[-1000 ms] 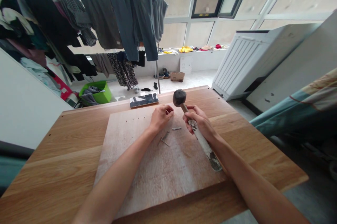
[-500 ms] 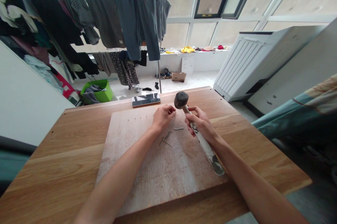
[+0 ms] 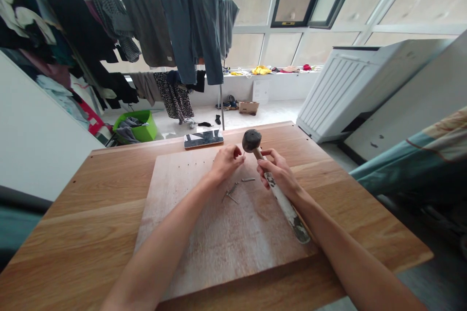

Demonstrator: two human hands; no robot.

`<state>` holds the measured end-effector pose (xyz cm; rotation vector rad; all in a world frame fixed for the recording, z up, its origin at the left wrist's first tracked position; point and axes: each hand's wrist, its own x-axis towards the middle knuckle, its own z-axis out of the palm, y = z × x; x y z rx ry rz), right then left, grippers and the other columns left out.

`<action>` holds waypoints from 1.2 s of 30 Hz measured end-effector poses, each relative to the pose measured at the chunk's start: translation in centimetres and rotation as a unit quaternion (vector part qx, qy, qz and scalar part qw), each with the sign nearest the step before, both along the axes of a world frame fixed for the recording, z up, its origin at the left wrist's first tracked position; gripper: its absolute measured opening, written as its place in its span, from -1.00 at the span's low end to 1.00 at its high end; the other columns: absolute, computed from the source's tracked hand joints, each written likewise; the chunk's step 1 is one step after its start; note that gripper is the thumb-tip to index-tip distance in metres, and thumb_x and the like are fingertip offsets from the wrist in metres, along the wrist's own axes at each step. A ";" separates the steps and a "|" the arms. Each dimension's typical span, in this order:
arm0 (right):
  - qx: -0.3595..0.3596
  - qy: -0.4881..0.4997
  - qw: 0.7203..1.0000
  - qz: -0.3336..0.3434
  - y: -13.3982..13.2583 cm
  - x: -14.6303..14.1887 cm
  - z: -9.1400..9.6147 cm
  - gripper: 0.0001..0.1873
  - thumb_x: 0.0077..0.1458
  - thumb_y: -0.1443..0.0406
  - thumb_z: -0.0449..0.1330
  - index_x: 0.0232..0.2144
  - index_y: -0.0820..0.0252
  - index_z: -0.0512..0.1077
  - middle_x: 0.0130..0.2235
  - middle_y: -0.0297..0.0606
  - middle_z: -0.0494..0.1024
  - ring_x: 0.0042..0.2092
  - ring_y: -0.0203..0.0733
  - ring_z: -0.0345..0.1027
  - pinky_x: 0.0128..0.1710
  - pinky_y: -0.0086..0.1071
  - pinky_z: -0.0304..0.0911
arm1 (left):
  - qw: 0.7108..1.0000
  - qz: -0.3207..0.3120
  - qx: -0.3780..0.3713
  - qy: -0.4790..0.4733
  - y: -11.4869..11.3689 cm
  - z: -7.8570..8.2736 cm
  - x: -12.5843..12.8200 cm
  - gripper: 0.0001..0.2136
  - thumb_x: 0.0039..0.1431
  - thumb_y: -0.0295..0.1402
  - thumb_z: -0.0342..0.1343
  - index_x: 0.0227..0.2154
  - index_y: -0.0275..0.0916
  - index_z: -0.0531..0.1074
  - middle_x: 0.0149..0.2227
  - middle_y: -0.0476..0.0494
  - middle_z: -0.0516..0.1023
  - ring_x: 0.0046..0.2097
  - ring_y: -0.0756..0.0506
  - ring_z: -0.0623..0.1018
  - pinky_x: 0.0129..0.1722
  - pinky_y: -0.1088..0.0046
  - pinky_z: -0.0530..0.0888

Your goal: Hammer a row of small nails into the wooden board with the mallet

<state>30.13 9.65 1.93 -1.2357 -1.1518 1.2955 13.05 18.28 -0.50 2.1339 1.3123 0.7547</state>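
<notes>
My left hand point(image 3: 228, 159) is closed in a pinch near the far edge of a pale wooden board point(image 3: 204, 233). A thin nail point(image 3: 244, 154) shows at its fingertips, mostly hidden. In my right hand point(image 3: 279, 172) is a mallet point(image 3: 286, 206) with a dark rounded head and a worn, white-painted handle. The mallet's head is raised just right of my left fingers, apart from them. Several loose nails point(image 3: 230, 195) lie on the board between my forearms, with one more nail point(image 3: 248, 179) a little to their right. Small dark spots run in a row along the board's far left part.
The board rests on a wooden table point(image 3: 105, 204). A phone point(image 3: 203, 139) lies at the table's far edge. Beyond stand a clothes rack with hanging trousers point(image 3: 178, 33), a green basket point(image 3: 146, 128) and a white appliance point(image 3: 339, 87). A curtain point(image 3: 412, 150) hangs at the right.
The view has shifted very slightly. Both hands keep nearly the same pose, and the mallet still hangs beside my left fingers.
</notes>
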 end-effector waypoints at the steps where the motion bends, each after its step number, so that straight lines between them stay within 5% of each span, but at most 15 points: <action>1: -0.001 0.006 1.000 -0.009 0.1 0.1 0.0 -0.54 0.01 0.06 0.27 -0.15 0.07 0.19 -0.56 -0.56 0.42 -0.67 -0.34 0.22 -0.73 -0.49 0.14 | 1.000 -0.019 -0.015 0.009 0.1 0.5 -0.3 -0.90 0.17 -0.35 0.19 -0.33 -0.27 0.55 -0.37 -0.07 0.57 -0.33 -0.05 0.51 -0.34 0.48 0.40; 7: -0.011 -0.004 0.999 -0.035 0.6 0.7 -0.4 -0.55 -0.03 0.08 0.27 -0.17 0.08 0.18 -0.56 -0.56 0.42 -0.67 -0.33 0.22 -0.73 -0.48 0.14 | 0.971 -0.203 -0.094 0.086 -0.9 3.0 -1.0 -0.87 -0.15 -0.42 0.36 -0.61 -0.19 0.48 -0.59 0.07 0.47 -0.54 0.01 0.41 -0.57 0.51 0.25; 13: -0.024 -0.037 0.999 -0.030 1.0 0.6 -1.1 -0.56 -0.06 0.11 0.25 -0.18 0.08 0.19 -0.58 -0.55 0.41 -0.69 -0.31 0.22 -0.73 -0.44 0.14 | 0.963 -0.235 -0.068 0.115 -1.9 3.4 -0.1 -0.80 -0.24 -0.56 0.29 -0.71 -0.16 0.41 -0.61 0.06 0.42 -0.52 -0.02 0.40 -0.53 0.47 0.25; 26: -0.028 -0.061 0.997 -0.032 1.2 0.7 -1.5 -0.58 -0.05 0.11 0.25 -0.19 0.09 0.21 -0.57 -0.54 0.43 -0.68 -0.30 0.26 -0.73 -0.44 0.15 | 0.954 -0.228 -0.023 0.195 -2.2 4.6 -0.6 -0.84 -0.18 -0.52 0.33 -0.65 -0.17 0.47 -0.49 -0.03 0.50 -0.44 -0.06 0.44 -0.45 0.43 0.30; 36: -0.029 -0.058 0.997 -0.033 1.2 0.5 -1.6 -0.58 -0.04 0.11 0.25 -0.18 0.09 0.21 -0.57 -0.55 0.43 -0.68 -0.32 0.26 -0.75 -0.48 0.14 | 0.976 -0.101 -0.001 0.192 0.5 3.8 -3.5 -0.87 0.11 -0.51 0.18 -0.31 -0.23 0.60 -0.35 -0.13 0.64 -0.34 -0.09 0.58 -0.36 0.48 0.40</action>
